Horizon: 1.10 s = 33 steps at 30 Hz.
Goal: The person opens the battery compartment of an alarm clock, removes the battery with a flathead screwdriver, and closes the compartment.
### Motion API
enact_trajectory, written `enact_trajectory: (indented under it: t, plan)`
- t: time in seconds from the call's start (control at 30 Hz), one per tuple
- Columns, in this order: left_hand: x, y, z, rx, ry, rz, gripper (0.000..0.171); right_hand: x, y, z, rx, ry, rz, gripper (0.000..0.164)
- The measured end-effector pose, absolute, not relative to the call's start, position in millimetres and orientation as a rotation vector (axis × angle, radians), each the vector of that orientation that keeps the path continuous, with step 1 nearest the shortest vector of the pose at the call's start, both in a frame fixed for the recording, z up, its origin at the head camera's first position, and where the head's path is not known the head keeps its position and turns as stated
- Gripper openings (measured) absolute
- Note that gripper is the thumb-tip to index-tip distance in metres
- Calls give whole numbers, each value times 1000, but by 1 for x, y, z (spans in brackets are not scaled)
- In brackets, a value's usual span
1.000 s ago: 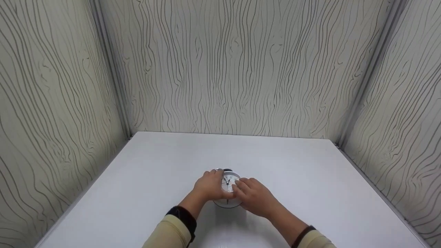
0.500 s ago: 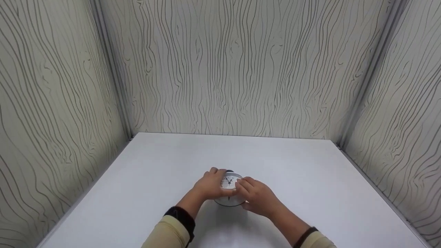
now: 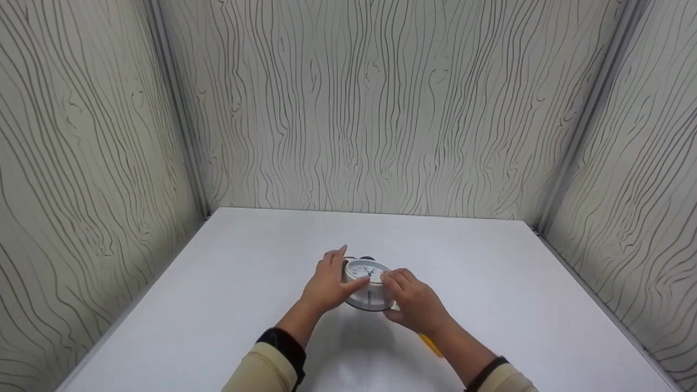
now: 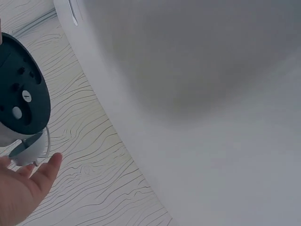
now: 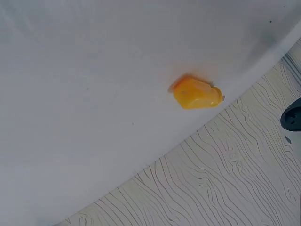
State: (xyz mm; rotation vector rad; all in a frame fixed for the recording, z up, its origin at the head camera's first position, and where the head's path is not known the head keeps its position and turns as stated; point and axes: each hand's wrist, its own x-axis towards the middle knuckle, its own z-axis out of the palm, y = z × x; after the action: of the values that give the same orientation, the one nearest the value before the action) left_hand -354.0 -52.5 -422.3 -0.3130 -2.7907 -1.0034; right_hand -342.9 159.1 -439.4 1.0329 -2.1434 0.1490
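Note:
A round white alarm clock (image 3: 369, 294) with bells on top is held between both hands, its face tilted upward in the head view. My left hand (image 3: 325, 284) holds its left side, thumb over the front and index finger stretched up beyond the rim. My right hand (image 3: 415, 302) grips the right side, fingertips on the front rim and thumb low. In the left wrist view, the clock's dark back (image 4: 23, 89) with small knobs shows, and the fingers of my left hand (image 4: 23, 193) are at a bell (image 4: 29, 149). Part of the clock (image 5: 292, 117) enters the right wrist view.
A yellow object (image 3: 430, 345) lies on the white table (image 3: 245, 261), partly hidden by my right forearm; the right wrist view shows the glossy yellow object (image 5: 196, 94) more fully. Panels with a wood-grain pattern (image 3: 348, 109) stand behind and at both sides.
Both hands have moved the clock farther off and slightly right, tipping its face more upward. My left index finger has stretched out. The yellow object has come into view under my right forearm.

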Motion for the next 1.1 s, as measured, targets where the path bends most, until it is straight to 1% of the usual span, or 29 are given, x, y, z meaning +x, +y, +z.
enact_trajectory:
  t: [0.13, 0.23, 0.43, 0.57, 0.67, 0.8, 0.93, 1.1]
  plan:
    - [-356, -56, -424, -226, -2679, -1166, 87, -342, 160, -438, 971, -2187, 294, 63]
    - [-357, -59, -426, -185, -2590, -1298, 83, -340, 159, -436, 911, -2200, 379, 64]
    - [-360, -60, -429, -143, -2477, -1569, 81, -338, 156, -433, 816, -2205, 547, 66]
    - [-361, -59, -431, -122, -2438, -1717, 81, -338, 155, -431, 753, -2221, 712, 63]
    - [-360, -58, -433, -97, -2440, -1800, 84, -337, 153, -428, 711, -2232, 852, 60]
    - [-362, -55, -434, -132, -2419, -1927, 84, -334, 151, -423, 683, -2233, 1014, 56]
    - [-362, -53, -435, -231, -2381, -2037, 76, -331, 149, -419, 648, -2224, 1152, 50]
    - [-360, -51, -436, -353, -2369, -2078, 68, -331, 147, -417, 592, -2223, 1291, 47]
